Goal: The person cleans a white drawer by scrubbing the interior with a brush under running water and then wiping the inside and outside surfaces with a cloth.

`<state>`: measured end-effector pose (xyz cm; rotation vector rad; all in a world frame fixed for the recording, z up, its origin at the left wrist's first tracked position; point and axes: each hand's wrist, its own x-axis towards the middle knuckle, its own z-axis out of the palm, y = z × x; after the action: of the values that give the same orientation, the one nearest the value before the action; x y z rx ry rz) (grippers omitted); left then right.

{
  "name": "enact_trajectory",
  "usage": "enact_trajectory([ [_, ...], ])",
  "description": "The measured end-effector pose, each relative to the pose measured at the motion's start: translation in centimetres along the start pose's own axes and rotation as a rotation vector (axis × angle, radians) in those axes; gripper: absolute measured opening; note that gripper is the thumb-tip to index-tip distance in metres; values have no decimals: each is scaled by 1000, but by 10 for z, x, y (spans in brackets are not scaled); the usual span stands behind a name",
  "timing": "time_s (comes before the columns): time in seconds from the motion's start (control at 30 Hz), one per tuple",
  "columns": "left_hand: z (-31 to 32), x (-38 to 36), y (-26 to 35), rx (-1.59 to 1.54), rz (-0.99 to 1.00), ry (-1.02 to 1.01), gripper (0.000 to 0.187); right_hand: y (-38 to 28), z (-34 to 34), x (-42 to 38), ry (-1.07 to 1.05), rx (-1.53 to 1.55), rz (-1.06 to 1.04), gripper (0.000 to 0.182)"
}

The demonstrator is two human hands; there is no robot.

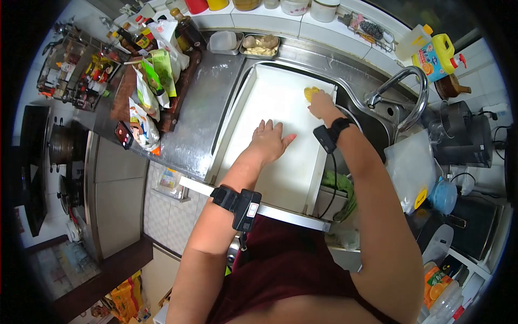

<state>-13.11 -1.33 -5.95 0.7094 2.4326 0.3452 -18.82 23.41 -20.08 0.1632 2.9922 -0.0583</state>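
A white drawer (291,178) with a metallic front edge lies across the sink and counter in front of me. My left hand (270,141) is spread over its white bottom, palm down, fingers apart and holding nothing. Near the drawer's far right corner, my right hand (322,105) is closed on a yellow sponge (311,94), which presses against the drawer's inner surface. Part of the sponge is hidden under the fingers. Both wrists wear black strapped devices, and a cable hangs from the right one.
A curved metal faucet (421,102) stands over the sink at the right. Detergent bottles (434,54) are behind it. Food packets (154,81) rest on a wooden board at the left, with sauce bottles near them. A tray of ginger and garlic (260,46) sits at the back.
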Motion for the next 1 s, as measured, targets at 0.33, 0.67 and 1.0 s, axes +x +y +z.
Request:
enact_trajectory([
  [0.33,-1,1,2,28,-23,53,71,-58,-35,-87,-369,80,-230,15],
  [0.67,-2,3,-2,-44,-33,161,68,-93,-29,-145,-969,625,-1133,40],
  [1.0,-3,1,-3,-41,-49,253,68,-28,5,-16,163,397,-330,66],
])
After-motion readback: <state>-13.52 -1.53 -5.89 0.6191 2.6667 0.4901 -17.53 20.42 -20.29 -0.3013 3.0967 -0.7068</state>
